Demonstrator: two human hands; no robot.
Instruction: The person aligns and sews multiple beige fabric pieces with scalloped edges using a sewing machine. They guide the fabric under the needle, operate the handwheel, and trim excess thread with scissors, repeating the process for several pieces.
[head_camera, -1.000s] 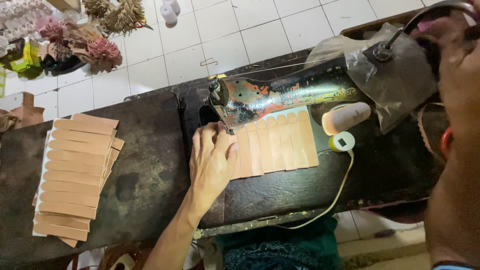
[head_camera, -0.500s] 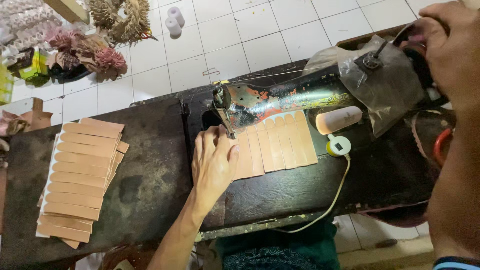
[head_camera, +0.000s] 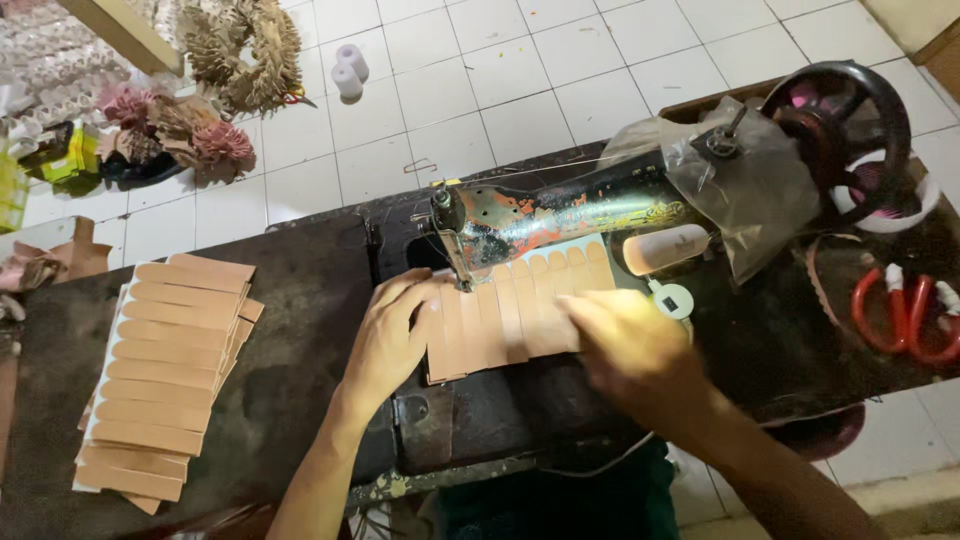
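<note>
— Under the needle of the old black sewing machine (head_camera: 560, 215): joined tan strips (head_camera: 510, 315), flat, overlapping like shingles, tops rounded, smooth as thin leather.

— Left hand (head_camera: 395, 335)?

— Spread flat on the left edge of the strips, fingers loose, pressing, gripping nothing.

— Right hand (head_camera: 635, 350)?

— Blurred, laid over the right end of the strips; fingers extended, grip impossible to tell.

— Elsewhere on the worn dark table (head_camera: 290, 400)?

— Stack of matching tan strips (head_camera: 165, 375) well to the left, fanned in a column. Red-handled scissors (head_camera: 905, 310) far right, beside the iron handwheel (head_camera: 850, 110). Crinkled clear plastic (head_camera: 745, 190) draped over the machine's body.
</note>
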